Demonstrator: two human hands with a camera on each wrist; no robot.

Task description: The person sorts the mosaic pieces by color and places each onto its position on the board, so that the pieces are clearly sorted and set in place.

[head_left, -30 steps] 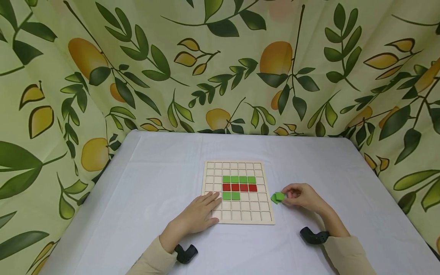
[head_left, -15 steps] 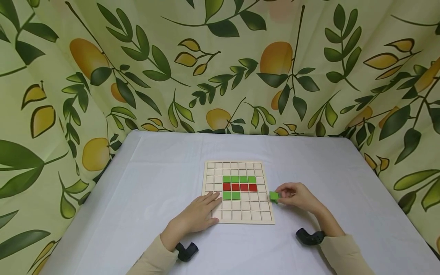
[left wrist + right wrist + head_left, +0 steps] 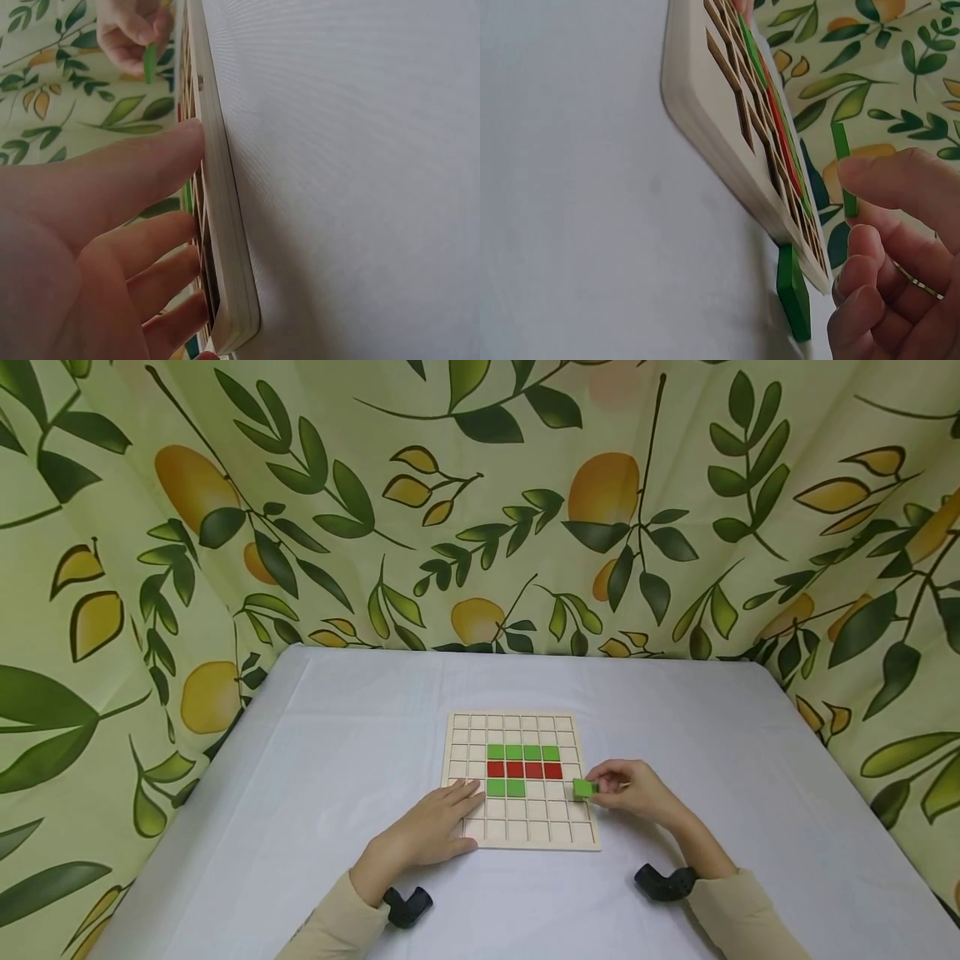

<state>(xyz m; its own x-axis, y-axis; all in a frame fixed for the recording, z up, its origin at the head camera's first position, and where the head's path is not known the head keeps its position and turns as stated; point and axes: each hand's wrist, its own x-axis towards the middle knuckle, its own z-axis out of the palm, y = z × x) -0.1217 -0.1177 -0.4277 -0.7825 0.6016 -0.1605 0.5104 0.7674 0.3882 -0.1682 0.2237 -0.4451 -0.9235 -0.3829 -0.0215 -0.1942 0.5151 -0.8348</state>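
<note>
A square wooden grid board (image 3: 538, 832) lies on the table, holding a row of green tiles (image 3: 513, 752), a row of red tiles (image 3: 514, 769) beneath it, then two green tiles below the reds. My left hand (image 3: 431, 827) rests on the board's lower left side, fingers extended over it and thumb at the near edge. Between thumb and fingers my right hand (image 3: 633, 791) pinches a green square tile (image 3: 582, 789), raised over the board's right edge. Another green tile (image 3: 793, 292) lies beside the board, mostly hidden by that hand in the head view.
The table (image 3: 360, 710) wears a white cloth. A curtain (image 3: 480, 527) printed with leaves and fruit hangs behind it and at both sides. Black wrist devices (image 3: 665, 882) sit under both forearms.
My right hand has moved left with the pinched green tile, from over the table beside the board to over its right edge. The left hand stays put.
</note>
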